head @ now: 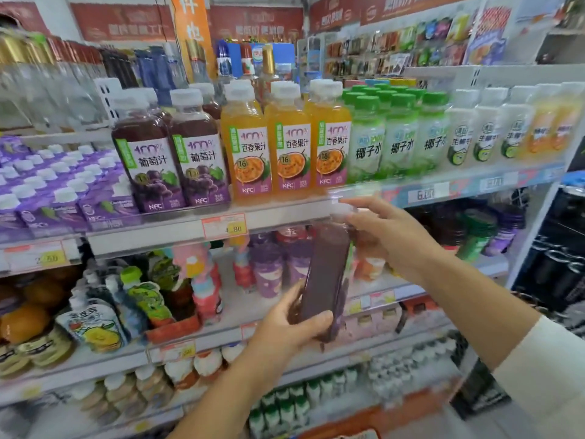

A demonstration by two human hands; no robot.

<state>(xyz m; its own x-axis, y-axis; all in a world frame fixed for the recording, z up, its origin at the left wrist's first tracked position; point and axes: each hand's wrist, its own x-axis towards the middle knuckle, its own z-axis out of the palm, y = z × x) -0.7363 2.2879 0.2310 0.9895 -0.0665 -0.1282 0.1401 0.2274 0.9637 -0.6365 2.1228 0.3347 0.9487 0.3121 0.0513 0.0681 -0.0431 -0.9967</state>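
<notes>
Low in the middle of the frame, my left hand (294,331) is wrapped tight round the bottom of a purple juice bottle (326,270). The bottle leans a bit. My right hand (389,239) is up by its cap, with the fingers stretched out and apart.

I think the bottle could slip, because only its bottom end is held tight. It could also bump the white shelf (158,239) edge just above it, or knock the orange juice bottles (288,147) over if I push it in crooked.

That shelf also holds grape juice bottles (177,153) at middle left and green-capped bottles (395,134) to the right. A price tag (224,226) sticks on its front. Drink pouches (139,296) sit lower left. It is a shop with full shelves all around.
</notes>
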